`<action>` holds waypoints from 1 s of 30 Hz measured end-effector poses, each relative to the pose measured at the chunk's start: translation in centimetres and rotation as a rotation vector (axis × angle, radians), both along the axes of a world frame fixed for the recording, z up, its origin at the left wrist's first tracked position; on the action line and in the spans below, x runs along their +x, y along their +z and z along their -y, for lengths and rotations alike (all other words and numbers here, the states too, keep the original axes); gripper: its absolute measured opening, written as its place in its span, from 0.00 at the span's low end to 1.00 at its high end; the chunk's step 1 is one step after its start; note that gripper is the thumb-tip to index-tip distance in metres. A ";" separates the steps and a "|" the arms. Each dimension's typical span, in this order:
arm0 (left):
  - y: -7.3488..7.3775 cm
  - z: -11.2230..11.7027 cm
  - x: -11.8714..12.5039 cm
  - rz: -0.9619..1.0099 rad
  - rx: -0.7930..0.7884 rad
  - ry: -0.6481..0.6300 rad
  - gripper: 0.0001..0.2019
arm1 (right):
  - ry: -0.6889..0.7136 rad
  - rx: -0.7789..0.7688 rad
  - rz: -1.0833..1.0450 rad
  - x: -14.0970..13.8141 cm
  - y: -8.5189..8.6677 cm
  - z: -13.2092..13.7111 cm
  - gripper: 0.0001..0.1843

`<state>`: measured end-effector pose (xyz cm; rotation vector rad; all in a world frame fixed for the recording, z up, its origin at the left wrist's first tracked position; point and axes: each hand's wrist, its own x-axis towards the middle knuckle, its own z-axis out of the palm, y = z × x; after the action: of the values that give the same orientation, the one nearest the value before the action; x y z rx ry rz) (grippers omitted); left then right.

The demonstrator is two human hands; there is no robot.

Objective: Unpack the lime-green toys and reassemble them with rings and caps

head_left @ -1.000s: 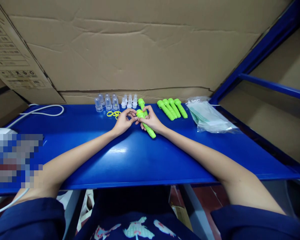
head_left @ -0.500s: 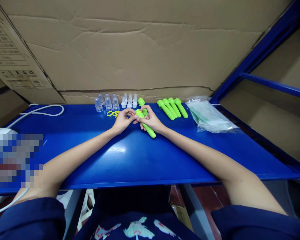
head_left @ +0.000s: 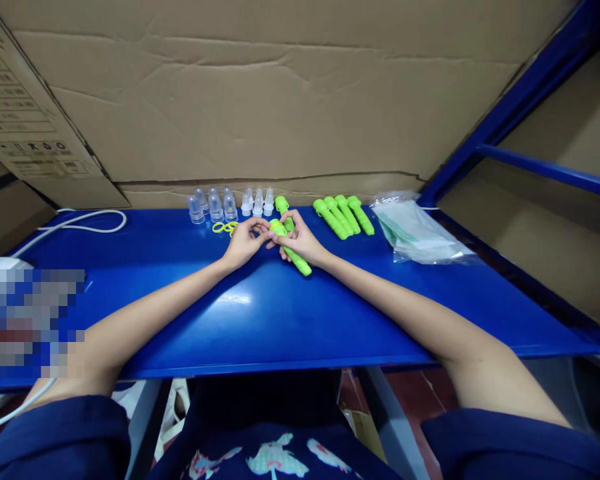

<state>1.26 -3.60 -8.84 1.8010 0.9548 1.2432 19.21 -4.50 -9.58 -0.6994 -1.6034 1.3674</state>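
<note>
My right hand (head_left: 303,241) is closed around a lime-green ribbed handle (head_left: 299,262), whose narrow end slants down toward me. A yellow ring (head_left: 276,225) sits at the handle's wider head. At that head, the fingers of my left hand (head_left: 249,241) are pinched together on the ring's edge; the exact fingertip contact is partly hidden. Loose yellow rings (head_left: 224,227) lie just beyond my left hand, partly covered by it. Behind my right fingers another green handle (head_left: 282,204) lies on the blue table (head_left: 260,327).
Clear domed caps (head_left: 215,205) and small translucent nozzle-like pieces (head_left: 258,202) stand along the back. Several green handles (head_left: 344,217) lie at the right, beside a clear plastic bag (head_left: 415,230). A white cable (head_left: 87,229) loops at the left. Cardboard (head_left: 260,100) walls the back.
Both hands keep almost the same place and grip on the green handle. The whole view has shifted very slightly; nothing on the table has visibly moved.
</note>
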 end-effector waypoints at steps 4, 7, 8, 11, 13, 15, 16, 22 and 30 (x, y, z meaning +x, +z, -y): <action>0.2 0.1 0.0 -0.018 0.011 0.000 0.12 | 0.001 -0.007 0.010 -0.1 0.0 0.0 0.31; 0.0 0.0 0.0 -0.024 0.014 0.007 0.12 | -0.010 -0.016 0.014 -0.1 0.0 -0.1 0.30; 0.0 0.0 0.1 -0.019 0.010 0.014 0.12 | -0.017 -0.016 0.017 -0.2 0.0 -0.1 0.30; -0.2 -0.1 0.2 -0.002 -0.017 0.027 0.13 | -0.033 -0.016 0.020 -0.2 0.1 -0.1 0.30; -0.2 -0.2 0.2 0.005 -0.029 0.023 0.13 | -0.031 -0.019 0.018 -0.3 0.1 -0.1 0.30; -0.2 -0.1 0.2 0.003 -0.025 0.014 0.12 | -0.024 -0.021 0.018 -0.2 0.1 0.0 0.30; -0.1 -0.1 0.1 -0.003 -0.018 0.010 0.11 | -0.023 -0.020 0.018 -0.2 0.1 0.1 0.30; 0.1 0.0 -0.1 -0.029 0.019 -0.007 0.10 | -0.027 -0.006 0.032 -0.2 0.2 0.1 0.31; 0.1 -0.1 -0.2 -0.050 0.043 -0.014 0.11 | -0.027 -0.001 0.058 -0.2 0.2 0.2 0.30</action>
<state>1.07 -3.53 -8.76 1.8772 0.9481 1.2235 19.00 -4.71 -9.36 -0.7656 -1.6328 1.3393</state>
